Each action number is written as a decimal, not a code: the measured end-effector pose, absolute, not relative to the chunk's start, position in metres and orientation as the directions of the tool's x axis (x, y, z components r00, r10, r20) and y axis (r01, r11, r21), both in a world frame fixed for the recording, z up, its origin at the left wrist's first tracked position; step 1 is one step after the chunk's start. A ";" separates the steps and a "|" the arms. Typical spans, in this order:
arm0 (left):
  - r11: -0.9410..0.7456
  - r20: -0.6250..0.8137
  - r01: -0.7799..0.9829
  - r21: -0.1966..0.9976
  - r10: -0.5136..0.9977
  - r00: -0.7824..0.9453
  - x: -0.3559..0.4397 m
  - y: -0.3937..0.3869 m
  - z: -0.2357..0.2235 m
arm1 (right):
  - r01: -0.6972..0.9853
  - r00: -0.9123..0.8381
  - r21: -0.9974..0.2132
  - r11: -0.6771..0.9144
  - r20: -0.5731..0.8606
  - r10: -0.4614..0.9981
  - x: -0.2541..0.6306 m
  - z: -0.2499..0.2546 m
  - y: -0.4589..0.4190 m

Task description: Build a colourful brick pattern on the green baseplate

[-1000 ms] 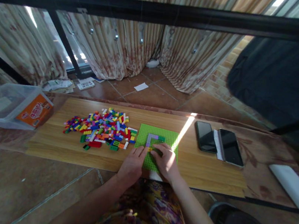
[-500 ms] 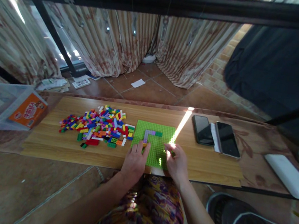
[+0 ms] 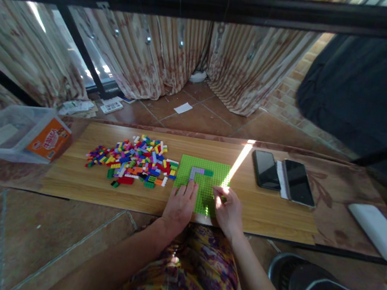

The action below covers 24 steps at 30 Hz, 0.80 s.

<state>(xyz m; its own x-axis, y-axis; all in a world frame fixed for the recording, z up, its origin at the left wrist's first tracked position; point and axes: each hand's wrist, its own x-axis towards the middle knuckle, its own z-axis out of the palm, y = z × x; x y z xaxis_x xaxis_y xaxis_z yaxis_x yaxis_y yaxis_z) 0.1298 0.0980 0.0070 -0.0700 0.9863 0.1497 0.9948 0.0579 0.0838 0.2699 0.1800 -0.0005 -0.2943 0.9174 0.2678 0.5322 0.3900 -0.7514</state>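
Observation:
A green studded baseplate (image 3: 224,169) lies in front of me on the table. Lavender bricks (image 3: 195,170) and a dark green brick (image 3: 208,173) form an angled line on it. My left hand (image 3: 181,203) lies over the plate's left front part, fingers stretched forward, their tips at the near end of the lavender bricks; what is under them is hidden. Over the plate's right side, my right hand (image 3: 229,209) is curled with thumb and fingertips together. Anything between those fingertips is too small to make out.
A pile of mixed toy bricks (image 3: 140,159) spreads left of the plate. Farther left stands a clear plastic box (image 3: 18,123) with an orange label. Two phones (image 3: 266,169) (image 3: 299,182) lie to the right, and a white device (image 3: 377,230) with a cable sits at the far right.
My left hand has shifted slightly, its fingers now covering the yellow-orange brick seen by them before. The right hand keeps its pose. The whole view has swung a little.

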 end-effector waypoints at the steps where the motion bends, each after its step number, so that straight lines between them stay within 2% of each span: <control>1: 0.059 0.151 0.993 0.105 0.986 -0.075 0.128 0.098 0.007 | 0.530 -0.298 -0.747 0.402 0.279 0.913 0.271 0.001 0.180; 4: 0.065 0.159 0.980 0.188 0.983 -0.096 0.121 0.094 0.005 | 0.531 -0.317 -0.712 0.459 0.335 0.887 0.279 0.006 0.179; 9: 0.138 0.247 0.931 0.339 0.942 -0.229 0.115 0.078 -0.004 | 0.620 -0.363 -0.563 0.546 0.411 0.836 0.306 0.000 0.177; 14: 0.080 0.310 0.934 0.348 0.930 -0.196 0.116 0.064 -0.016 | 0.661 -0.487 -0.415 0.626 0.397 0.778 0.322 -0.019 0.164; 19: 0.081 0.323 0.912 0.403 0.919 -0.224 0.117 0.061 -0.014 | 0.711 -0.481 -0.329 0.621 0.418 0.771 0.320 -0.025 0.156; 24: 0.000 0.346 0.899 0.437 0.923 -0.168 0.110 0.043 -0.008 | 0.738 -0.487 -0.266 0.621 0.428 0.762 0.302 -0.010 0.152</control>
